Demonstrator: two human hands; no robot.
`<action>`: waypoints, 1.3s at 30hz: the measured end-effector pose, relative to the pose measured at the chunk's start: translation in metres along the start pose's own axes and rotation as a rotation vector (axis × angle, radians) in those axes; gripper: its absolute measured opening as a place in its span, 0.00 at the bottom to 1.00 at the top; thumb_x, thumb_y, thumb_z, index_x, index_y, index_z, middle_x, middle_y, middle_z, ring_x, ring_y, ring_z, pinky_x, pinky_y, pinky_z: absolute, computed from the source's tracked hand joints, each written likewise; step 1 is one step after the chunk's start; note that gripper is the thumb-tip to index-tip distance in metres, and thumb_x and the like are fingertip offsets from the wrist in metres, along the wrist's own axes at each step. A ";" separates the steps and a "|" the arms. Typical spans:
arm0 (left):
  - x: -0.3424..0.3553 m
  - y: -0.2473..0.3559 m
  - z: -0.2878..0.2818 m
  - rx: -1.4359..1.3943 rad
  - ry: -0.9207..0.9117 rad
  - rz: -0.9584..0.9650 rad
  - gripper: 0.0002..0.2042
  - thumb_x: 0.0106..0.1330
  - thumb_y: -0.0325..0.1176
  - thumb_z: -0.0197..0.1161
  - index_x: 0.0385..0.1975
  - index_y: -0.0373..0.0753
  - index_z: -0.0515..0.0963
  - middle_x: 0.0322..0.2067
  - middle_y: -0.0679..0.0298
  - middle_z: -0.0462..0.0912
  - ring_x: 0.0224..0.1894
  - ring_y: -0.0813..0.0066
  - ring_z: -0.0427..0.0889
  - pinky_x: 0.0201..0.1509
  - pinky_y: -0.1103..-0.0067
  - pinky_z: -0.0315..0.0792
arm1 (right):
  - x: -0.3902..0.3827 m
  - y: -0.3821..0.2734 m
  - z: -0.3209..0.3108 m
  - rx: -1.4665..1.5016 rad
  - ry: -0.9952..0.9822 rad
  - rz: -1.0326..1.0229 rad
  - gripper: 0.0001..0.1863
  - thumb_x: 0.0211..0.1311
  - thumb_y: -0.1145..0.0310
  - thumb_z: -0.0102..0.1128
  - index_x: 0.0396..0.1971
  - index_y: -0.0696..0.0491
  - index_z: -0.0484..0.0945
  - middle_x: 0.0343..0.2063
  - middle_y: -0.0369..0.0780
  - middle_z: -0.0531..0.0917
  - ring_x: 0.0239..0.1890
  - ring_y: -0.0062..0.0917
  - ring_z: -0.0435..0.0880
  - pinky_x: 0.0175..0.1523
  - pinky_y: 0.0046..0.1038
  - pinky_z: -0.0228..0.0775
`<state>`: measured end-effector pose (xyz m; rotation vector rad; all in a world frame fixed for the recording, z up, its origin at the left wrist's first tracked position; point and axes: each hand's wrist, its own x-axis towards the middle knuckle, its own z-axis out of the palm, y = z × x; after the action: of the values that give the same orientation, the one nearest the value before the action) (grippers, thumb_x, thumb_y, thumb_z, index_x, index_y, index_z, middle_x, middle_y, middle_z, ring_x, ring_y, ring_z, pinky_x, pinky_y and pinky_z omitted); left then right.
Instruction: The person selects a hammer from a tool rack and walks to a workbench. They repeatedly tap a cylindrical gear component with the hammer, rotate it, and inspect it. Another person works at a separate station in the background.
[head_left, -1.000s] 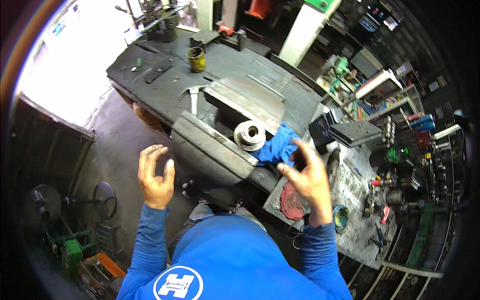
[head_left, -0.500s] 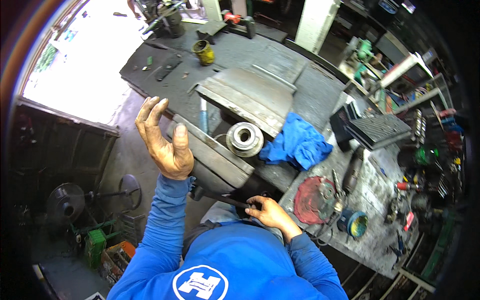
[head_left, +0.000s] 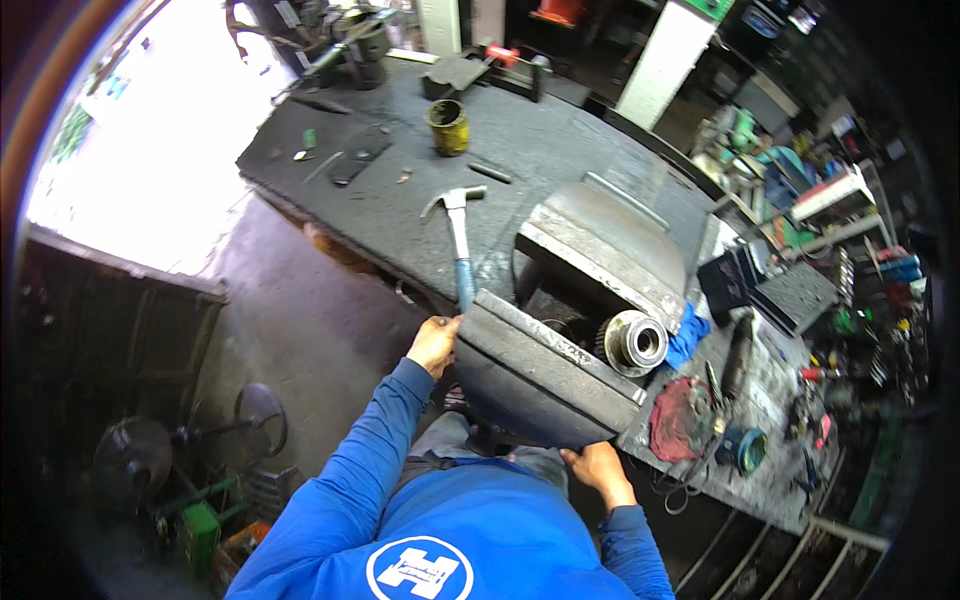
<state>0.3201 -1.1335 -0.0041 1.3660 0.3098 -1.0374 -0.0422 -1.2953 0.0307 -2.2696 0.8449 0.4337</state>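
A large bench vise (head_left: 535,352) stands in front of me, its jaws apart. At the right end of the gap sits a round metal gear with a hollow hub (head_left: 643,344). My left hand (head_left: 434,346) is closed by the front jaw's left end, close to the grip of a claw hammer (head_left: 459,225). The hammer lies on the bench, its handle running down to the jaw. What those fingers hold is hidden. My right hand (head_left: 602,472) is low under the jaw's right side, fingers curled and partly hidden; what it grips does not show.
Beyond the vise, the dark workbench (head_left: 340,110) carries a yellow can (head_left: 448,128) and a short metal rod (head_left: 491,173). To the right lie a blue cloth (head_left: 687,338), a red cloth (head_left: 675,425) and a blue-rimmed tin (head_left: 742,450). Metal wheels (head_left: 135,460) stand lower left.
My left hand has come down from raised and open to the vise jaw's left end. The view has swung left, showing the whole hammer. The bar by my right hand no longer shows.
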 end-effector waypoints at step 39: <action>-0.258 0.100 0.146 0.931 -0.079 1.701 0.23 0.57 0.49 0.77 0.43 0.37 0.82 0.43 0.54 0.84 0.49 0.51 0.82 0.56 0.60 0.75 | -0.131 -0.118 -0.289 0.915 0.682 -0.526 0.13 0.78 0.69 0.62 0.55 0.59 0.74 0.30 0.39 0.81 0.25 0.19 0.77 0.30 0.21 0.72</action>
<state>0.1991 -1.1681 0.2823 1.6657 -1.3751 0.3297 -0.0379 -1.3682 0.3612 -1.6206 0.5270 -0.8501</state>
